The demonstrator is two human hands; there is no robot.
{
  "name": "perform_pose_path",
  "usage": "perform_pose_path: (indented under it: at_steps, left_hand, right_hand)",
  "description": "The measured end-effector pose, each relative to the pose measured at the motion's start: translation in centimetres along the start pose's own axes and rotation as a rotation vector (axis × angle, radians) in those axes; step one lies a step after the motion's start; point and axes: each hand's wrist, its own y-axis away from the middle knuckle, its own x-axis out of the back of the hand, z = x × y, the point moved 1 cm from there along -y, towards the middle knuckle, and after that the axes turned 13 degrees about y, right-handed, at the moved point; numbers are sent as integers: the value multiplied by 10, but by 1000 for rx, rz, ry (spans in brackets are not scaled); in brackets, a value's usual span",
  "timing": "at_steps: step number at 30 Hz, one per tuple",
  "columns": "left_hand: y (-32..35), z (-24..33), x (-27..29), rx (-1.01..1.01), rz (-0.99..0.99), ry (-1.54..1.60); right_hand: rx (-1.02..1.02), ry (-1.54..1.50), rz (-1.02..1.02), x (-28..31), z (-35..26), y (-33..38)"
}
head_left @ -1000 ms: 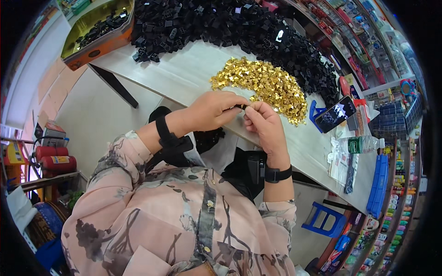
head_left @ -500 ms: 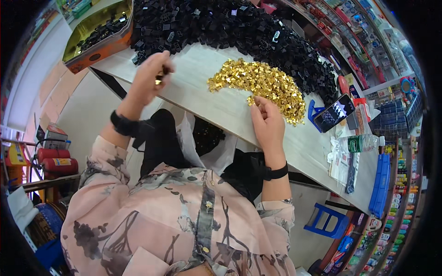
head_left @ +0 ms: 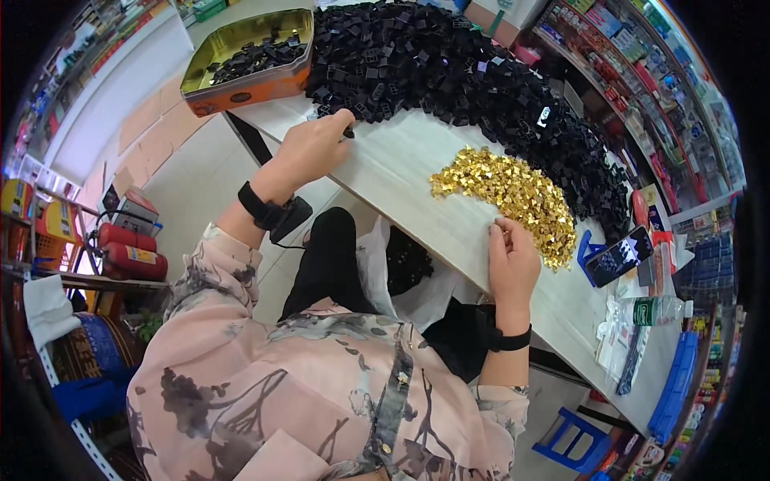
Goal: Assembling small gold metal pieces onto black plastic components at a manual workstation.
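My left hand (head_left: 314,148) is closed, fingertips pinching a small black plastic piece (head_left: 349,133) that shows only in part. It hovers by the near left end of a big heap of black plastic pieces (head_left: 385,60). Over the table's near side, my right hand (head_left: 514,260) has its thumb and fingers pressed together beside a pile of small shiny gold pieces (head_left: 521,196). Whatever lies between those fingertips is too small or hidden to make out.
An orange-sided tin (head_left: 249,98) with black pieces stands on the white table (head_left: 401,188) at far left. Rightward are a phone (head_left: 619,256) on a blue stand, a water bottle (head_left: 662,311) and a blue tray (head_left: 674,386). Below the table edge hangs a white bag (head_left: 374,260).
The whole view has shifted, so the table sits further right and lower. My left hand has turned: a gold glint showed in it before, and now a black piece shows. My right hand stays by the gold pile.
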Motion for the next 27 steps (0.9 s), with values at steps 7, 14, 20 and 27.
perform_pose_path:
  at_steps: [7, 14, 20, 27]
  left_hand:
    - [-2, -3, 2, -11, -12, -46]
    - [-5, 21, -10, -43, -93, 261]
    - [-3, 85, -55, 158, -342, 1209]
    - [-7, 131, -111, 80, -455, 1326]
  right_hand:
    - [-67, -78, -41, 6, 2, 4]
    - [-48, -76, 12, 9, 13, 8]
    - [-137, -219, -42, 7, 25, 11]
    - [-122, -178, 76, 20, 30, 18]
